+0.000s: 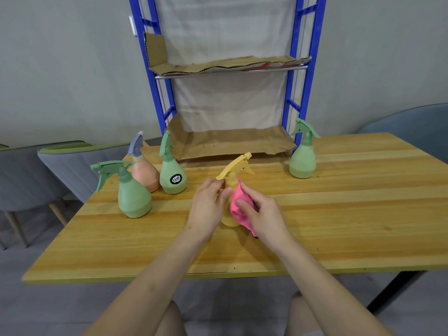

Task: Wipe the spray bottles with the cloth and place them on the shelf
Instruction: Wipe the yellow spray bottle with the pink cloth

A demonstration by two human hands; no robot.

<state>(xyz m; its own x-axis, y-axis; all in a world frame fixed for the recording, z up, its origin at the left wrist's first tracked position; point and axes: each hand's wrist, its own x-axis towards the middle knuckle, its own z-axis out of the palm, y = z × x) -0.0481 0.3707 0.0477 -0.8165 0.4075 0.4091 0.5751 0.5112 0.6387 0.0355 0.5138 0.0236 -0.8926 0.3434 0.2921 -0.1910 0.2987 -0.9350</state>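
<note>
1. The yellow plastic spray bottle [231,181] stands upright on the near middle of the pale wooden bench [339,214]. The left grip [208,204] is grasping it around the neck and shoulder.
2. The right grip [264,214] is grasping the crumpled pink cloth [238,204] and pressing it against the right side of the bottle's body. We judge the wiping of this bottle to be under way.
3. Nothing is on the shelf yet. Both cardboard-lined levels we can see of the blue metal shelf [232,141] at the far edge of the bench carry no bottles, so all the placing is left.
4. We count five bottles, all on the bench:
   - one yellow, in hand;
   - three green: a plain one [133,195] at the near left, a labelled one [172,175] just behind it to the right, and one [303,158] at the far right beside the shelf's leg;
   - one peach bottle with a grey-blue trigger [145,175], tucked between the two left green ones.
5. We cannot tell whether the four standing bottles have been wiped. We judge that at most one of the five is part-done.
6. We count one cloth and two shelf levels in view.
7. Further out, grey upholstered chairs [68,166] stand to the left and a blue-grey chair [412,127] at the far right.
</note>
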